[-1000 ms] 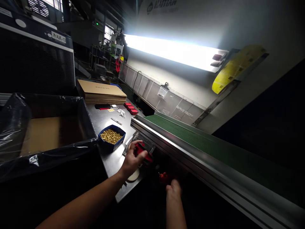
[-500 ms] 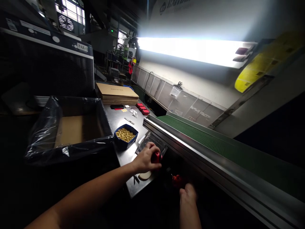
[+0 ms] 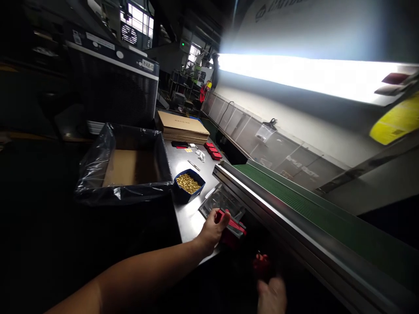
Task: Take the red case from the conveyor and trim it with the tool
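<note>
My left hand [image 3: 212, 233] is closed on a red-and-black plastic part [image 3: 234, 224], long and boxy, above the near corner of the steel table. Thumb and fingers grip its left end. Lower right, in deep shadow, my right hand [image 3: 272, 294] is blurred, its fingers curled. At its fingertips is a red tool [image 3: 262, 264] with a small metal tip; its exact kind is too dark to tell. A clear plastic tray [image 3: 222, 198] lies just beyond my left hand. Behind that stands a blue bin [image 3: 186, 197] of small brass-coloured pieces [image 3: 188, 183].
A green conveyor belt [image 3: 281, 187] with a metal side rail runs along the right. On the left is a box lined with black plastic [image 3: 144, 194]. Stacked cardboard [image 3: 183, 126], several red parts [image 3: 212, 151] and tweezers [image 3: 194, 165] lie on the steel table [image 3: 178, 213].
The view has turned left, so the surroundings sit further right. My left hand has tilted the red-and-black part, showing its length. My right hand is lower in the frame, the red tool still with it.
</note>
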The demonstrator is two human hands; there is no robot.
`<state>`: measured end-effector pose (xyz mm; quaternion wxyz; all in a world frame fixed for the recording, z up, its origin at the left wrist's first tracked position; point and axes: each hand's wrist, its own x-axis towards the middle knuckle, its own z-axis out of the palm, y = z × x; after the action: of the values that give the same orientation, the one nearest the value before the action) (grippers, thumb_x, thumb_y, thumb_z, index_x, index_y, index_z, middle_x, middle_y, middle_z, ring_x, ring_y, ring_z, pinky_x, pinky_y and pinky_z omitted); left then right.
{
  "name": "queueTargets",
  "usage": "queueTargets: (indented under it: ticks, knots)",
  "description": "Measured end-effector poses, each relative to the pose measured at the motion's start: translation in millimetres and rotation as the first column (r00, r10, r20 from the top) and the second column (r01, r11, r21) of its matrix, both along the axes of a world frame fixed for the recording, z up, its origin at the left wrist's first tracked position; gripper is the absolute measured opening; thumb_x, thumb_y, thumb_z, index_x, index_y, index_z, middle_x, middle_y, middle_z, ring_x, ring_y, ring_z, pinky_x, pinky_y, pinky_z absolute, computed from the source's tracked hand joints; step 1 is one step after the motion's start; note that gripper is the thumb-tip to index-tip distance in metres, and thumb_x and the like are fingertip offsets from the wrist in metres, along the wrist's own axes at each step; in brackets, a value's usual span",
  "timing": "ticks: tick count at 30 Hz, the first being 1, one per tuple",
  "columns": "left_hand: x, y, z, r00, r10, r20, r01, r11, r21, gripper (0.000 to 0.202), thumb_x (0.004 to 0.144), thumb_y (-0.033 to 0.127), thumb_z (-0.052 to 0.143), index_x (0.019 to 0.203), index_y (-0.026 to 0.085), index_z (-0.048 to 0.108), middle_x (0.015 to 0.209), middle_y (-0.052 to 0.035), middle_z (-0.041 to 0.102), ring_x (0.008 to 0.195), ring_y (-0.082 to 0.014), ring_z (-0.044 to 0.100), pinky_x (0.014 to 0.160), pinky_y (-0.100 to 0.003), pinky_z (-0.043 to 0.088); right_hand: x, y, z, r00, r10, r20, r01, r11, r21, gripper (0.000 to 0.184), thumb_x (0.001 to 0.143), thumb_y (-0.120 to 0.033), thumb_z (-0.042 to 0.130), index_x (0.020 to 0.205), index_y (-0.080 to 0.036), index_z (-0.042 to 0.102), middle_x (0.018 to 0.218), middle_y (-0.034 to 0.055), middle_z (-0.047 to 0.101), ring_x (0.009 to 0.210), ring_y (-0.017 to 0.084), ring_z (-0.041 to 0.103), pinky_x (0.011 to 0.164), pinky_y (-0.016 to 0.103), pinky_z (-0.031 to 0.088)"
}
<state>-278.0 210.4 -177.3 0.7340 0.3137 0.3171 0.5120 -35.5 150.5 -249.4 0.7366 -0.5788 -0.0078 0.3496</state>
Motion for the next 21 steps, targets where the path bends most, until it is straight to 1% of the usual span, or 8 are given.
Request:
queueTargets:
  ticks: [3,6,9,11,13,15,17,21]
  knots:
    - [-11.7,-9.7,1.9,0.998,-0.062,0.002,0.062,0.997,-0.047,0.090,0.065,0.091,0.063,0.114,0.017,0.050,0.092,-0.0049,0.061,0.077,-0.0192,0.062,0.065,-0.028,0.050,-5.7,-6.2,0.4,0.992,-0.051,-0.116,0.055,0.998,0.027,0.017,0.079,-0.038,0.062,0.082,-0.023,0.069,0.081,-0.0004,0.072,0.077,0.016,0.069,0.070,0.033,0.058]
    - [-20.5,-16.5,5.9,0.991,-0.135,0.009,0.135,0.989,-0.059,0.099,0.061,0.095,0.062,0.121,0.016,0.052,0.102,-0.0113,0.067,0.086,-0.0251,0.066,0.066,-0.030,0.051,-22.6,-22.8,-20.7,0.982,-0.038,-0.187,0.035,0.999,-0.017,0.017,0.078,-0.037,0.058,0.087,-0.028,0.070,0.086,-0.0028,0.074,0.080,0.015,0.071,0.070,0.033,0.060]
    - [-28.2,-21.2,12.2,0.982,-0.187,0.019,0.188,0.980,-0.068,0.107,0.056,0.097,0.061,0.124,0.015,0.053,0.102,-0.0145,0.070,0.088,-0.0298,0.069,0.062,-0.030,0.050,-56.8,-50.9,-66.1,0.967,-0.005,-0.255,-0.050,0.977,-0.208,0.014,0.075,-0.036,0.063,0.071,-0.023,0.066,0.065,0.0003,0.069,0.059,0.016,0.066,0.056,0.031,0.055]
    - [-34.1,-24.2,16.6,0.974,-0.223,0.031,0.224,0.971,-0.085,0.112,0.055,0.100,0.057,0.128,0.014,0.053,0.099,-0.0156,0.071,0.085,-0.0309,0.070,0.058,-0.029,0.049,-87.0,-74.6,-102.4,0.949,0.055,-0.310,-0.163,0.928,-0.334,0.027,0.072,-0.045,0.068,0.063,-0.020,0.064,0.058,0.0052,0.067,0.053,0.018,0.064,0.050,0.031,0.052]
    - [-40.7,-26.9,19.3,0.959,-0.280,0.050,0.284,0.955,-0.086,0.115,0.057,0.102,0.052,0.131,0.014,0.053,0.105,-0.0174,0.072,0.085,-0.0310,0.071,0.059,-0.031,0.050,-117.0,-99.9,-134.9,0.930,0.127,-0.345,-0.272,0.870,-0.412,0.042,0.060,-0.058,0.079,0.059,-0.019,0.062,0.058,0.0078,0.067,0.050,0.021,0.064,0.047,0.033,0.050]
    - [-46.9,-28.8,19.5,0.938,-0.341,0.055,0.344,0.937,-0.058,0.115,0.059,0.101,0.051,0.132,0.013,0.056,0.118,-0.0195,0.069,0.095,-0.0322,0.071,0.072,-0.036,0.056,-140.2,-123.1,-158.0,0.919,0.186,-0.348,-0.336,0.833,-0.440,0.056,0.044,-0.068,0.085,0.059,-0.020,0.062,0.060,0.0071,0.069,0.051,0.021,0.065,0.048,0.033,0.050]
    - [-51.9,-29.5,16.9,0.918,-0.395,0.034,0.396,0.918,-0.020,0.114,0.060,0.100,0.051,0.130,0.011,0.060,0.128,-0.0207,0.066,0.111,-0.0352,0.067,0.092,-0.042,0.056,-152.4,-139.9,-170.4,0.916,0.225,-0.332,-0.362,0.819,-0.445,0.065,0.032,-0.075,0.086,0.060,-0.020,0.063,0.062,0.0055,0.070,0.055,0.020,0.066,0.051,0.032,0.052]
    - [-58.6,-29.4,9.9,0.854,-0.519,-0.044,0.520,0.853,0.026,0.113,0.066,0.101,0.039,0.128,0.010,0.064,0.128,-0.0217,0.067,0.120,-0.0396,0.063,0.105,-0.051,0.052,-148.0,-153.7,-177.9,0.920,0.278,-0.277,-0.379,0.812,-0.444,0.062,0.027,-0.062,0.092,0.059,-0.020,0.061,0.066,0.0049,0.073,0.059,0.021,0.068,0.052,0.032,0.054]
